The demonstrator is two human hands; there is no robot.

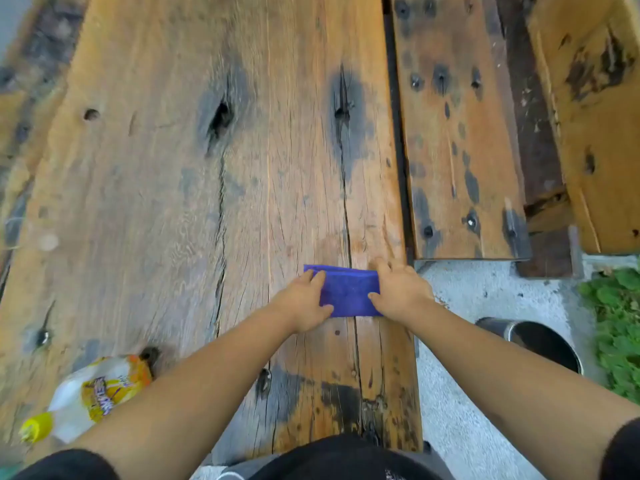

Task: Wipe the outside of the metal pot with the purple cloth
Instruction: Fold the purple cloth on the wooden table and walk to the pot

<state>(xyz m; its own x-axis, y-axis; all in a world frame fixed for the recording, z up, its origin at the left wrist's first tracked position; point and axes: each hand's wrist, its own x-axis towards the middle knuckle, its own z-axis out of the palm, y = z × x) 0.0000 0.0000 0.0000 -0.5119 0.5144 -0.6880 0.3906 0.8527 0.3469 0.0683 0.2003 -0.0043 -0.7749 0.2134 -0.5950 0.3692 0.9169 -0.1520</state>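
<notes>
A folded purple cloth lies flat on the wide wooden plank, near its right edge. My left hand rests on the cloth's left end with straight fingers. My right hand lies on its right end, fingers spread over the fold. The metal pot stands down on the concrete ground to the right of the plank, its dark inside open to view, away from both hands.
A white and orange plastic packet with a yellow cap lies at the plank's near left. More weathered planks run along the right. Green plants grow beyond the pot on the concrete ground.
</notes>
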